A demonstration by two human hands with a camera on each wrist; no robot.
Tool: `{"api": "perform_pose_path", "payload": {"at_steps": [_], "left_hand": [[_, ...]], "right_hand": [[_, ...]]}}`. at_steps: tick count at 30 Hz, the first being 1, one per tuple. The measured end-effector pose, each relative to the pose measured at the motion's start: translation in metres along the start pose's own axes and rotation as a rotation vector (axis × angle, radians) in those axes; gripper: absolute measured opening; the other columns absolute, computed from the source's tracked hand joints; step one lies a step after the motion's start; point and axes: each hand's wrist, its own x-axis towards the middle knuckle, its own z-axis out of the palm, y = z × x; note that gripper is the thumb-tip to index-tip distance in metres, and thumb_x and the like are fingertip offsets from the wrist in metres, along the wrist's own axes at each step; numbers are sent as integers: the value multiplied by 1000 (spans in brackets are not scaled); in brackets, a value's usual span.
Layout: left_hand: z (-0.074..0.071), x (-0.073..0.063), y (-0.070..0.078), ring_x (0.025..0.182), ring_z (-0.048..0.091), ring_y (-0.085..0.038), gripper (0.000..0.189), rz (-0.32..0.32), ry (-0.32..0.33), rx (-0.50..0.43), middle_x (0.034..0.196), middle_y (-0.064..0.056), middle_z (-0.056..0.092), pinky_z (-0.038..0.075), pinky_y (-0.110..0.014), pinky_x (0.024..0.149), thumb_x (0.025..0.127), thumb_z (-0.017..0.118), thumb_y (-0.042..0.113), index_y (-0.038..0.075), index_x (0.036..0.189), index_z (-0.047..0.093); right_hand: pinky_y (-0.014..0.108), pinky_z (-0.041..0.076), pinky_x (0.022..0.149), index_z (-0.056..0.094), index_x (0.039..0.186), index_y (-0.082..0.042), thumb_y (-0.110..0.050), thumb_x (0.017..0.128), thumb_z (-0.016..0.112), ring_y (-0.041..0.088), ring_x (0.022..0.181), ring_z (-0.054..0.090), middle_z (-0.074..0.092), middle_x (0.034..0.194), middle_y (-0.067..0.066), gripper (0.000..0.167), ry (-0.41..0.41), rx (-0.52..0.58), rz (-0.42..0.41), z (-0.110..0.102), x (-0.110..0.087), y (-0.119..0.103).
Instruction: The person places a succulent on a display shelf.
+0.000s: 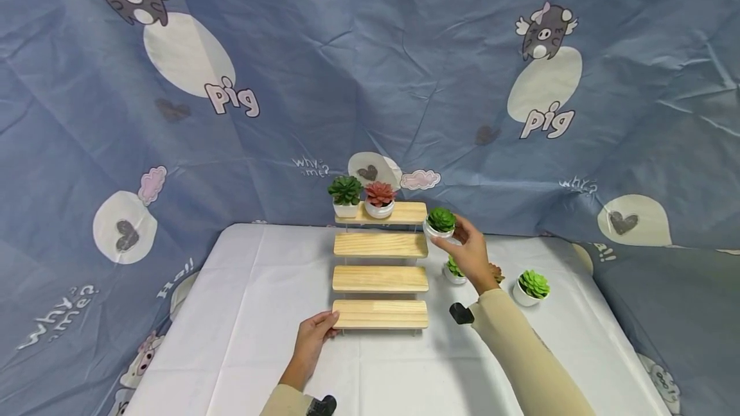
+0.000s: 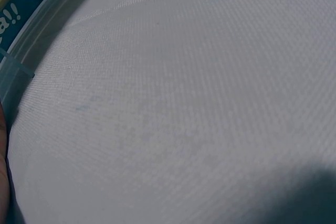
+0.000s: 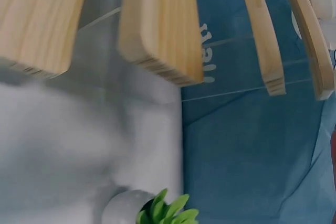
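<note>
My right hand (image 1: 474, 254) holds a white pot with a green succulent (image 1: 442, 219) between thumb and fingers, off the right end of the top board. My left hand (image 1: 312, 338) grips the left end of the lowest board of a tiered wooden shelf (image 1: 380, 314). A dark green succulent in a white pot (image 1: 345, 191) stands at the left of the top board, and a red succulent in a white pot (image 1: 379, 199) beside it. Only a sliver of the left hand (image 2: 3, 182) shows in the left wrist view. The right wrist view catches the board ends (image 3: 157, 30).
On the white-covered table (image 1: 272, 287), right of the shelf, stand a light green succulent (image 1: 455, 271), a brownish succulent (image 1: 496, 273) partly behind my right arm, and a bright green succulent (image 1: 532, 285). A blue printed cloth (image 1: 370, 82) rises behind and along both sides.
</note>
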Motion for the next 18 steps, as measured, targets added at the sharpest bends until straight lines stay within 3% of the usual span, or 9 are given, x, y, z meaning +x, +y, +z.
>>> {"api": "perform_pose_path", "payload": {"at_steps": [10,18], "left_hand": [[-1,0,-2,67,59,-8,38,5,-2,-1,76,0,65,50,-19,63,91,68,18,-15,108,62],[-1,2,-2,67,58,-9,37,0,-2,7,76,0,64,50,-20,63,91,68,18,-15,107,62]], "right_hand": [[51,43,98,52,134,-3,-16,80,80,31,113,55,59,126,17,62,6,2,-6,14,17,-11],[43,43,100,50,135,0,-13,80,80,32,114,56,58,127,20,63,-19,31,-20,27,32,-17]]}}
